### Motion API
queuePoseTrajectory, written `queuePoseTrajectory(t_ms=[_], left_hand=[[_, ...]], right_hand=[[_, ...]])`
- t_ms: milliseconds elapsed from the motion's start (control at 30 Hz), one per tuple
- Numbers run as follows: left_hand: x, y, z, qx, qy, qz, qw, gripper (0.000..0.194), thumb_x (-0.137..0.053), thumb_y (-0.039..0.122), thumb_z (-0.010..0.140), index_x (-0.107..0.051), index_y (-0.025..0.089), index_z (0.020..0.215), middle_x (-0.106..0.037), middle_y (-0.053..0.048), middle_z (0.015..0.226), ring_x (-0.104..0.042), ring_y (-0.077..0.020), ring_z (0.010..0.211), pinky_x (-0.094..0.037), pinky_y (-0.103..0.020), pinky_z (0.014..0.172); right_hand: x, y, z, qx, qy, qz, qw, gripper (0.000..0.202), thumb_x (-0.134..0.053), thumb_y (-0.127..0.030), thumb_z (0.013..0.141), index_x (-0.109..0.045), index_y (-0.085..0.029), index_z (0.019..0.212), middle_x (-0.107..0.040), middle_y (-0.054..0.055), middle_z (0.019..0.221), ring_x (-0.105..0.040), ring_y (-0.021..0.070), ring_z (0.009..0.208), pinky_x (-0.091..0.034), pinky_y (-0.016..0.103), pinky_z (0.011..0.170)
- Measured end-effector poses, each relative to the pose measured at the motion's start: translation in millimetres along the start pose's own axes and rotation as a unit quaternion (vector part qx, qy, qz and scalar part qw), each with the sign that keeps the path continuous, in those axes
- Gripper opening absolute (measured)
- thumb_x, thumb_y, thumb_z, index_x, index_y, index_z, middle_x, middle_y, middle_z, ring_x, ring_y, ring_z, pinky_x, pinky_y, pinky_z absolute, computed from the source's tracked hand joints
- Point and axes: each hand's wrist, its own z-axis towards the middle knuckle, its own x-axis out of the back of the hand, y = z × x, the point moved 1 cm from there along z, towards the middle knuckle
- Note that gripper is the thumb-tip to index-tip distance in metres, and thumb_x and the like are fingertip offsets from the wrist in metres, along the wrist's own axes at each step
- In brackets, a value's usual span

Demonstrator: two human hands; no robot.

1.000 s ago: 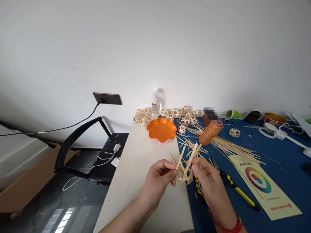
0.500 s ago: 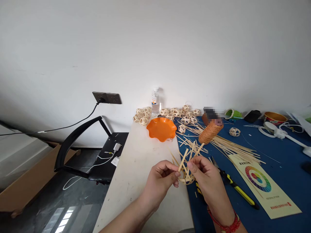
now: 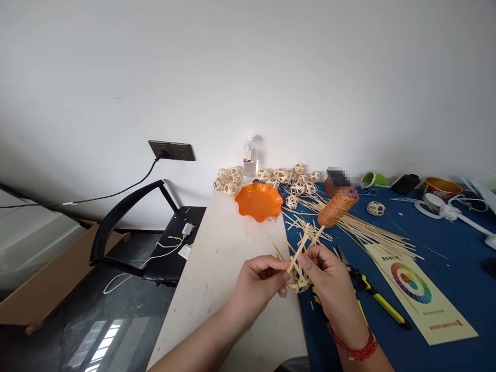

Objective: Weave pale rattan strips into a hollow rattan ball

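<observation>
Between my two hands is a partly woven ball of pale bamboo strips (image 3: 298, 283), its loose strip ends pointing up and away from me. My left hand (image 3: 265, 279) pinches a strip at the left side of the weave between thumb and fingertips. My right hand (image 3: 325, 274), with a red bracelet at the wrist, grips the weave from the right, thumb on top. Right beside it on the blue mat lie yellow-and-black pliers (image 3: 374, 299). Loose cut strips (image 3: 306, 227) are scattered just beyond my hands.
An orange wavy-edged dish (image 3: 259, 202) stands ahead, with several finished woven balls (image 3: 230, 181) and a water bottle (image 3: 250, 157) behind. An orange cord roll (image 3: 338, 208), long strips (image 3: 375, 237) and a colour-wheel card (image 3: 422, 294) lie right. A black chair (image 3: 163, 258) stands left.
The strip in my left fingers has tilted right, now crossing toward the strips by my right hand. Both hands stay on the weave. The view has shifted slightly.
</observation>
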Motion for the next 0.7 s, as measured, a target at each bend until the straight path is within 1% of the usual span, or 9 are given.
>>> queuePoseTrajectory(t_ms=[133,233,367,467,567,700], left_hand=[[1.0,-1.4,1.5,0.009,0.005,0.000,1.000,0.030,-0.093,0.035,0.058,-0.079,0.014,0.074,-0.068,-0.001,0.059,-0.059,-0.0111,0.046,-0.050,-0.026,0.052],[2.2,-3.4,3.8,0.011,0.013,-0.007,1.000,0.034,-0.094,0.039,0.056,-0.074,0.013,0.067,-0.067,-0.001,0.057,-0.057,-0.0099,0.043,-0.047,-0.024,0.047],[3.5,-7.1,6.5,0.015,0.026,0.009,1.000,0.042,-0.095,0.041,0.053,-0.065,0.012,0.058,-0.063,0.001,0.053,-0.052,-0.0077,0.039,-0.042,-0.022,0.042],[4.0,-8.8,6.7,0.019,0.038,0.021,0.999,0.043,-0.092,0.045,0.058,-0.064,0.012,0.061,-0.063,0.001,0.054,-0.051,-0.0075,0.039,-0.042,-0.022,0.042],[4.1,-9.1,6.1,0.018,0.029,0.021,0.999,0.040,-0.089,0.045,0.064,-0.066,0.013,0.067,-0.065,0.000,0.058,-0.053,-0.0083,0.041,-0.044,-0.023,0.044],[4.1,-9.5,6.0,0.013,0.018,0.015,1.000,0.037,-0.089,0.042,0.065,-0.067,0.013,0.069,-0.066,-0.001,0.060,-0.055,-0.0093,0.044,-0.046,-0.024,0.047]], right_hand=[[-0.1,6.6,0.8,-0.002,0.001,-0.001,1.000,0.041,-0.074,-0.059,0.077,-0.061,-0.020,0.078,-0.051,-0.003,0.064,-0.040,0.0123,0.057,-0.033,0.025,0.052],[-2.3,8.7,-0.6,0.000,-0.010,-0.008,1.000,0.041,-0.075,-0.058,0.077,-0.061,-0.020,0.079,-0.051,-0.004,0.065,-0.039,0.0121,0.058,-0.033,0.025,0.052],[-6.6,8.3,-3.2,-0.002,-0.025,-0.026,0.999,0.041,-0.073,-0.059,0.079,-0.060,-0.020,0.079,-0.043,-0.006,0.061,-0.036,0.0116,0.056,-0.030,0.025,0.051],[-8.4,7.6,-3.0,-0.006,-0.028,-0.037,0.999,0.041,-0.073,-0.059,0.079,-0.060,-0.020,0.079,-0.041,-0.007,0.060,-0.036,0.0114,0.056,-0.029,0.024,0.051],[-8.5,5.1,-1.9,-0.006,-0.024,-0.034,0.999,0.042,-0.073,-0.059,0.079,-0.059,-0.020,0.078,-0.042,-0.007,0.061,-0.036,0.0113,0.056,-0.029,0.024,0.051],[-7.0,1.2,-1.2,-0.010,-0.022,-0.032,0.999,0.042,-0.075,-0.057,0.077,-0.054,-0.021,0.071,-0.038,-0.008,0.058,-0.033,0.0104,0.055,-0.025,0.024,0.050]])
